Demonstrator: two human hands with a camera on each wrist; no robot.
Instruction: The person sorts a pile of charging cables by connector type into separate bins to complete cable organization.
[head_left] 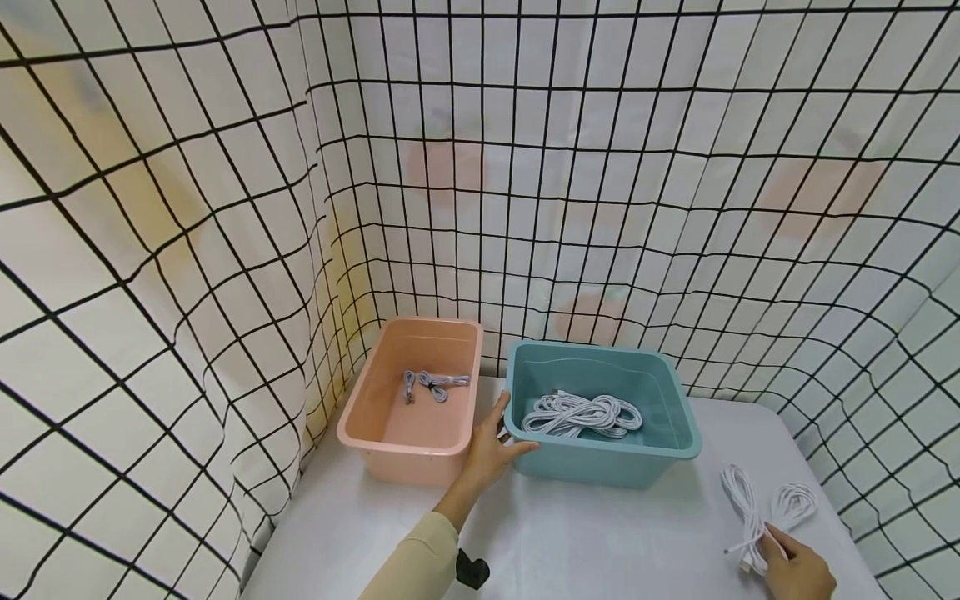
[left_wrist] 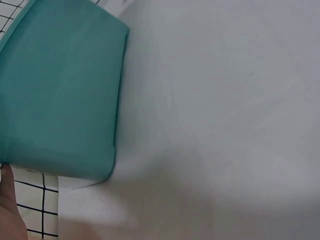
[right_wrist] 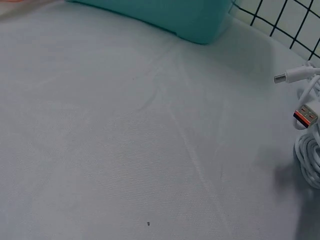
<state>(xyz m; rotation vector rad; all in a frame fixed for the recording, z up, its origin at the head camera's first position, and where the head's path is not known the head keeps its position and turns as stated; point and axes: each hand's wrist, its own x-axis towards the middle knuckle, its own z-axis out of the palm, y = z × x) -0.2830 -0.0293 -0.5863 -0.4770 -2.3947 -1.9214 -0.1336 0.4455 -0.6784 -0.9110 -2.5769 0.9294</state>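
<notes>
My left hand [head_left: 489, 450] grips the front left corner of a teal bin [head_left: 600, 462], its thumb over the front rim and its fingers along the side. In the left wrist view, part of that hand touches the teal bin [left_wrist: 65, 95]. Several coiled white cables [head_left: 581, 414] lie inside the bin. At the table's right, my right hand [head_left: 797, 571] pinches a bundled white USB cable [head_left: 746, 508]. A second white coil [head_left: 793, 504] is right beside it. The right wrist view shows a USB plug [right_wrist: 306, 116] and a smaller metal-tipped plug [right_wrist: 295, 76]; the hand is outside that view.
A peach bin [head_left: 420, 454] stands left of the teal one, with a few small grey cable bundles [head_left: 437, 385] in it. Black wire grid walls [head_left: 555, 200] surround the white table [head_left: 600, 542]. A black heart-shaped mark [head_left: 472, 571] is near the left sleeve.
</notes>
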